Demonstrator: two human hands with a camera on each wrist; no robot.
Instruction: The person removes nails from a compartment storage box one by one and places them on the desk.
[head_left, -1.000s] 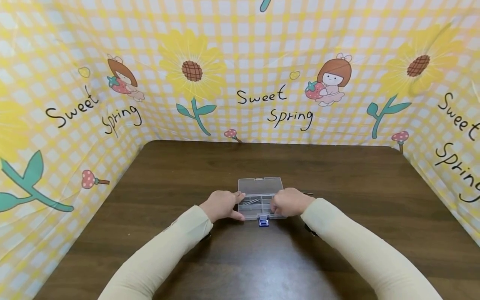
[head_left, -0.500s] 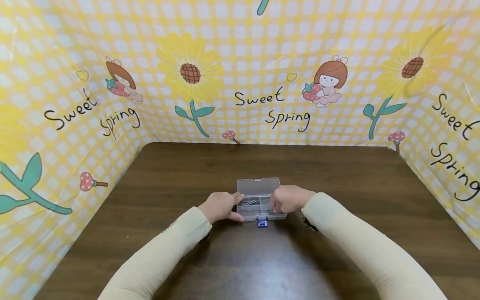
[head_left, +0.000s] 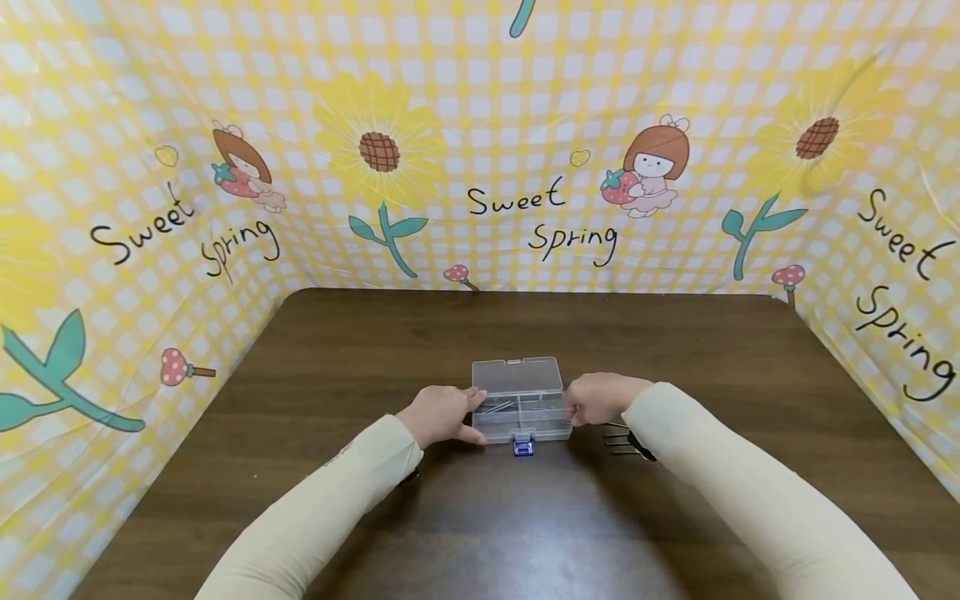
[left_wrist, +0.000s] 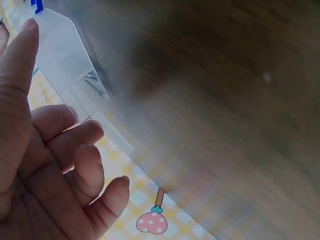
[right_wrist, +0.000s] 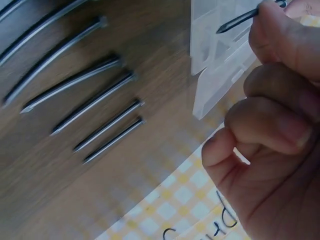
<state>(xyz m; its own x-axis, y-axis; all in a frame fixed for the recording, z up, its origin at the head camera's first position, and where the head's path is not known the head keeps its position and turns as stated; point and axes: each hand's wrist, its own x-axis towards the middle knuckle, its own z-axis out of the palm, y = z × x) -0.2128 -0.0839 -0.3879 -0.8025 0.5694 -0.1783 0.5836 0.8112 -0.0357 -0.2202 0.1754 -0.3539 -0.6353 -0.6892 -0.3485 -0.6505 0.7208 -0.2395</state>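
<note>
A clear plastic compartment box (head_left: 546, 429) stands with its lid (head_left: 517, 377) raised at the back and a blue latch (head_left: 523, 445) at the front. Several nails (head_left: 498, 407) lie in its left compartment. My left hand (head_left: 438, 414) holds the box's left end, thumb at the front corner and fingers towards the hinge side. At the right end, my right hand (head_left: 603, 397) pinches a dark metal nail (right_wrist: 237, 21) between thumb and forefinger. Its pointed end sticks out in the right wrist view; the head is partly hidden by the fingers.
Several more nails (right_wrist: 92, 102) of differing lengths lie in a row on the brown wooden table (head_left: 375, 342), right of the box and partly under the right forearm. A yellow checked cloth (head_left: 510, 150) surrounds the back and sides.
My right hand has moved right, from over the box's right compartments to just beside its right edge, uncovering them and some nails on the table. The left hand stays in place.
</note>
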